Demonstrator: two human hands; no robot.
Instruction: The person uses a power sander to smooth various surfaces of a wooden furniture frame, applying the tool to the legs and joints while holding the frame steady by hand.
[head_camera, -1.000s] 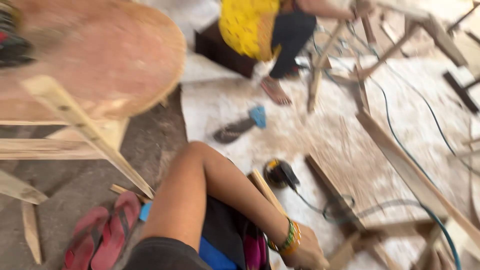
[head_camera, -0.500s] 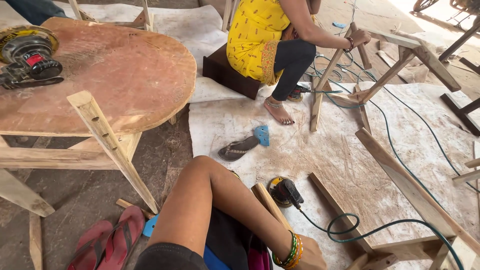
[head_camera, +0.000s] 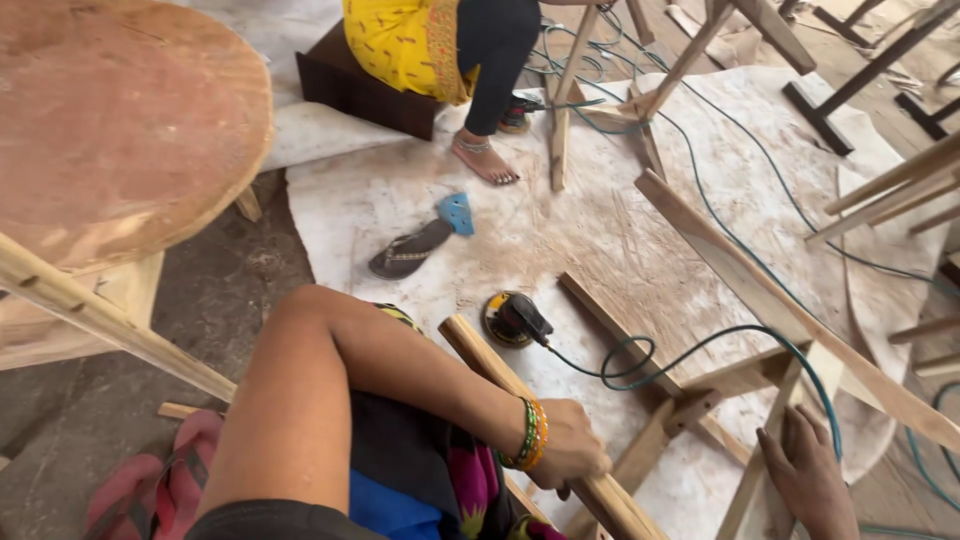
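Note:
My left hand (head_camera: 570, 450), with green and orange bangles at the wrist, is shut around a long wooden bar (head_camera: 487, 362) that runs across my lap. At the bottom right, my right hand (head_camera: 810, 482) lies flat on a slat of a wooden frame (head_camera: 700, 390) on the floor, fingers spread. A yellow and black orbital sander (head_camera: 513, 320) sits on the floor just beyond the bar's far end, held by neither hand. Its green cable (head_camera: 700, 345) loops across the frame.
A round wooden tabletop (head_camera: 120, 130) stands at left on pale legs. Another person in yellow (head_camera: 405, 45) sits on a dark box (head_camera: 350, 80) working on a frame. A sandal (head_camera: 408, 250), a blue pad (head_camera: 458, 212), pink sandals (head_camera: 150, 490) and long slats (head_camera: 760, 290) lie around.
The view has swung down and right. My right hand has come into sight on the frame slat. My left hand still grips the bar. The tool on the round tabletop is out of view.

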